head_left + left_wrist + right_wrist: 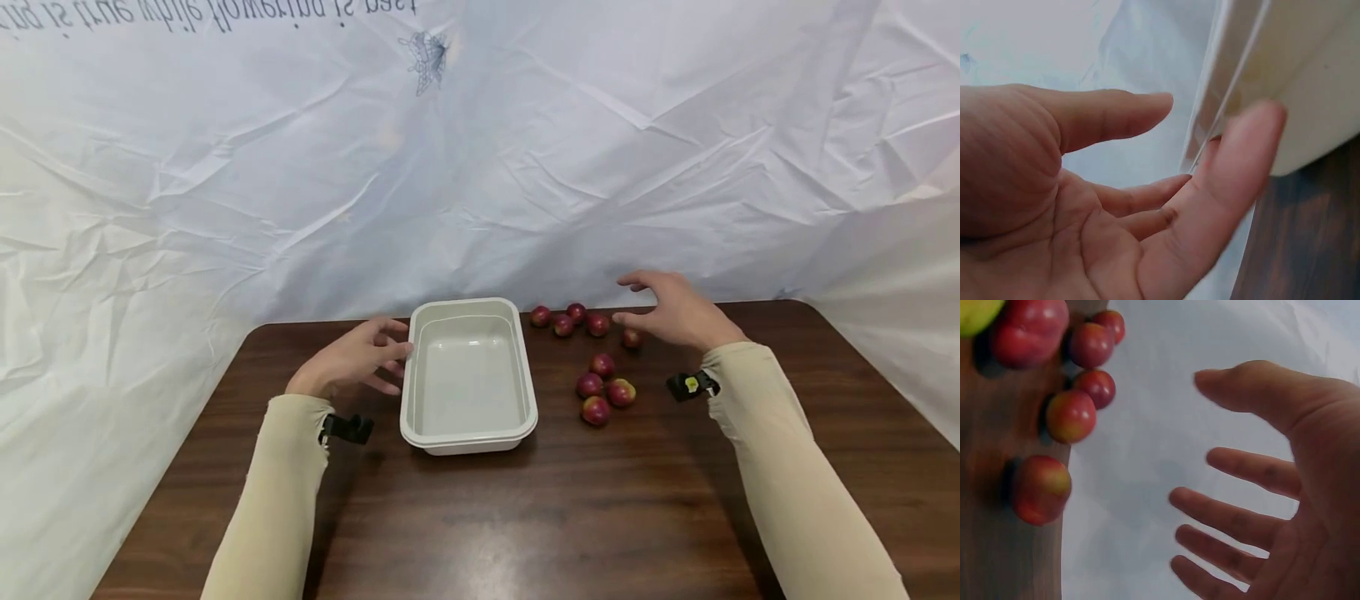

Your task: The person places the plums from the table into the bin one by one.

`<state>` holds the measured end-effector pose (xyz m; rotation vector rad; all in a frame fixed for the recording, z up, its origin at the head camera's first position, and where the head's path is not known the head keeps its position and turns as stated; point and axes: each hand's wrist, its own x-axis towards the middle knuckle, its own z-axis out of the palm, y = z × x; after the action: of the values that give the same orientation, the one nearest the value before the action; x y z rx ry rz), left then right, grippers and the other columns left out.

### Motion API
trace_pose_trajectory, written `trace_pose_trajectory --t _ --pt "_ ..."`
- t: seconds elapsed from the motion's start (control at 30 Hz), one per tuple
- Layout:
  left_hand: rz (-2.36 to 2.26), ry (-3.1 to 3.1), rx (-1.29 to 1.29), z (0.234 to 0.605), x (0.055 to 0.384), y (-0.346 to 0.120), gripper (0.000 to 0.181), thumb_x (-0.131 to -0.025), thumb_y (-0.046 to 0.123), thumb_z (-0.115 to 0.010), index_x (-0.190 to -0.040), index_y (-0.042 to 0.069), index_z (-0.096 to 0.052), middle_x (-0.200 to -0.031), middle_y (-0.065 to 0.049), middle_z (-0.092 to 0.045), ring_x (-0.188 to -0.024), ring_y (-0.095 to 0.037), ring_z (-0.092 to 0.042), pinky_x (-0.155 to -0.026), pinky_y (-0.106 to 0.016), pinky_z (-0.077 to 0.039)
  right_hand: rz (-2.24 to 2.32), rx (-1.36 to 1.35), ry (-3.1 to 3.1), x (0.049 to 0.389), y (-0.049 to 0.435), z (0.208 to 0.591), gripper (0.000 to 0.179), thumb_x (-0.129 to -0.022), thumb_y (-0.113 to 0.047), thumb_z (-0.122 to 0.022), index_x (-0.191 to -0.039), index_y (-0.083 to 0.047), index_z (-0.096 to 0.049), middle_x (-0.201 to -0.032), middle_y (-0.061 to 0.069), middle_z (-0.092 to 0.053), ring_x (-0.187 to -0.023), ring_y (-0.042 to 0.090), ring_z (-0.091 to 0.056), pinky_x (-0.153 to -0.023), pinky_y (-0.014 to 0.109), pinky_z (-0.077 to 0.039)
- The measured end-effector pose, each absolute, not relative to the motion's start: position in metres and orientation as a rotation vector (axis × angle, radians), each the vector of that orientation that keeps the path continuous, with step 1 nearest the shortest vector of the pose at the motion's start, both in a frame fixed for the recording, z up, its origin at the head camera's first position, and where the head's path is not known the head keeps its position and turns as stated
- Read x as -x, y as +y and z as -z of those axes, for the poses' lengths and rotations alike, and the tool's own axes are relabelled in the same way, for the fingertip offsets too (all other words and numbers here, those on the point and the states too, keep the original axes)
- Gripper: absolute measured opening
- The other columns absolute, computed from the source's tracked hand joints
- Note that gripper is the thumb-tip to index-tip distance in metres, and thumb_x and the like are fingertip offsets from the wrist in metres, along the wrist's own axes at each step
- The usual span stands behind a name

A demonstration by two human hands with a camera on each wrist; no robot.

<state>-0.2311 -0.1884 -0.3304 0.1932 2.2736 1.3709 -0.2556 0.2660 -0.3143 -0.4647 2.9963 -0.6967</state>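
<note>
An empty off-white rectangular tray stands upright on the table. My left hand is at its left side, fingers loosely bent and thumb apart, fingertips right at the rim. In the left wrist view a finger overlaps the tray's wall, and nothing lies in the palm. Over the back right of the table hovers my right hand, its fingers spread and holding nothing. Just beneath its thumb is a red plum. In the right wrist view, the nearest plum sits apart from the fingertips.
Several plums lie along the back edge right of the tray. Another cluster of plums sits closer to the front. A white wrinkled sheet hangs behind the dark wooden table and at both sides.
</note>
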Motion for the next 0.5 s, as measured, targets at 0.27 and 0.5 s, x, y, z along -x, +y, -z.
trace_pose_trajectory --t 0.27,0.5 --pt "-1.423 2.198 -0.190 0.336 0.235 -0.187 0.060 -0.102 0.014 -0.063 -0.153 0.004 -0.033 -0.125 -0.022 -0.058 -0.104 -0.030 -0.065 -0.082 -0.047 -0.064 0.730 0.403 2.990 0.265 0.273 0.316 0.058 -0.097 -0.035 -0.071 -0.142 -0.004 -0.053 -0.141 0.028 -0.056 -0.134 0.046 -0.047 -0.103 0.065 -0.043" --pt "-1.532 2.162 -0.144 0.342 0.238 -0.184 0.063 -0.102 0.014 -0.064 -0.155 0.007 -0.030 -0.132 -0.024 -0.056 -0.111 -0.032 -0.066 -0.084 -0.045 -0.064 0.739 0.373 2.941 0.269 0.275 0.328 0.058 -0.096 -0.033 -0.072 -0.142 -0.003 -0.053 -0.141 0.031 -0.055 -0.133 0.048 -0.048 -0.102 0.065 -0.046"
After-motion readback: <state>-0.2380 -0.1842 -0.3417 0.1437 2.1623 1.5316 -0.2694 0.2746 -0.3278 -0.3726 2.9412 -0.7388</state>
